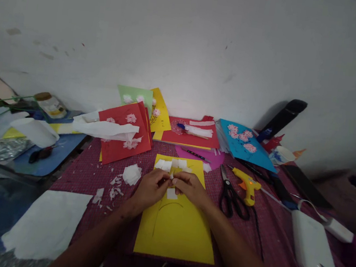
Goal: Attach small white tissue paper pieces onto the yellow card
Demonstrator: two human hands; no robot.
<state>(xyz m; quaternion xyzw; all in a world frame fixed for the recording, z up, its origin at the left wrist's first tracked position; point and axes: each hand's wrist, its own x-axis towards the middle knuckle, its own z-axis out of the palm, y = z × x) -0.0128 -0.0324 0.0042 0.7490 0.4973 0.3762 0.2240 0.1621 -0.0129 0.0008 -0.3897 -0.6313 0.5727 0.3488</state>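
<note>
Between the fingertips of both hands is a small piece of white tissue paper (171,177), mostly hidden by the fingers. My left hand (152,188) pinches it from the left, and my right hand (190,188) pinches it from the right. Below them lies a sheet of yellow paper (177,235) with thin curved lines drawn on it. Several white tissue squares (163,165) rest along its top part, and one more square (172,193) lies just under my fingers. A stack of cut tissue pieces (131,174) sits left of the sheet, with torn scraps (116,192) beside it.
Black scissors (233,196) and a yellow glue gun (247,185) lie at right, near a white power bank (315,250). Flower cards in red (122,152) and blue (261,156) stand behind. White tissue sheets (49,221) lie front left. A pen (196,155) lies behind the yellow sheet.
</note>
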